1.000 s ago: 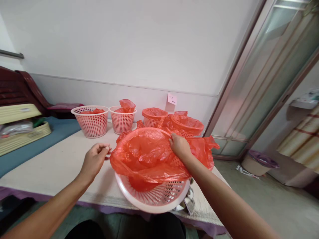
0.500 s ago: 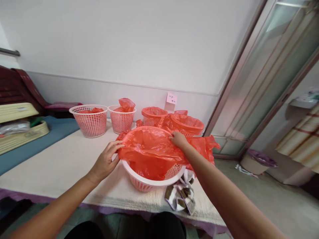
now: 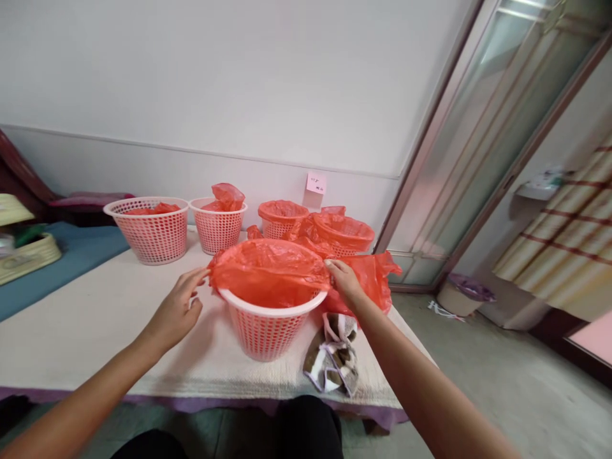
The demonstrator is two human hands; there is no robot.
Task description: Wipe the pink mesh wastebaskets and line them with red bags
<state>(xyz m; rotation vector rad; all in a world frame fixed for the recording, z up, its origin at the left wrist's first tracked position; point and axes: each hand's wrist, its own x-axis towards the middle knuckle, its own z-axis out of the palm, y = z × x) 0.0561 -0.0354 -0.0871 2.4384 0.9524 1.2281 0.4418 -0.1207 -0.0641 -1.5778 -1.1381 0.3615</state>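
Observation:
A pale pink perforated plastic basket stands upright on the cream bed cover. The red plastic bag hangs inside it and folds over the far part of its rim, while the near rim is bare. With fingers pinched, my right hand grips the bag's edge at the basket's right side. My left hand is open at the left, thumb apart from the fingers, its fingertips at the bag's left edge. A crumpled patterned cloth lies to the right of the basket.
Two pink baskets with red bags bunched inside, a left one and a right one, stand by the wall. Two bag-lined baskets sit behind mine. More red bags lie at right. A lined bin stands on the floor.
My left hand has loosened from the bag's edge and moved left, its fingers opening. My right hand still grips the bag. The basket now sits more upright, showing more of its front wall.

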